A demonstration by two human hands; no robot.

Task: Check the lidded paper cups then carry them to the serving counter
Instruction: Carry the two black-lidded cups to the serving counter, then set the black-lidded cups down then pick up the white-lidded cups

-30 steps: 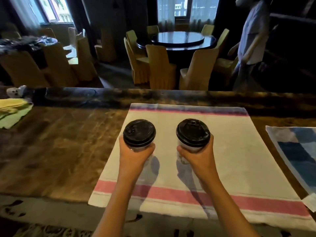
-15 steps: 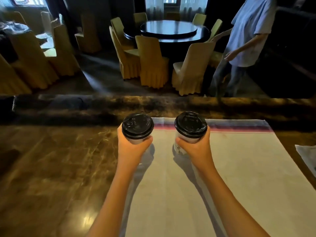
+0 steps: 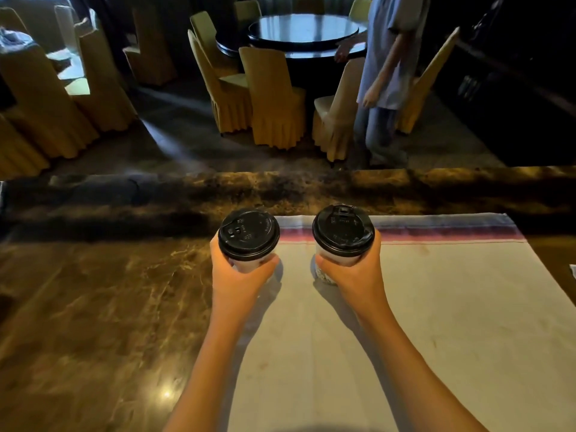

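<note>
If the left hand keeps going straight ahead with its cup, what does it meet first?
Probably nothing on the counter: ahead of the left hand and its cup lies only bare marble counter to its far edge; depth is unclear.

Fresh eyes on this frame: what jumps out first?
Two paper cups with black lids, held side by side at centre: the left hand grips the left cup, the right hand the right cup. Below them a pale striped cloth covers the right of a brown marble counter. Beyond it, a person stands by a round dark table ringed with yellow-covered chairs.
</note>
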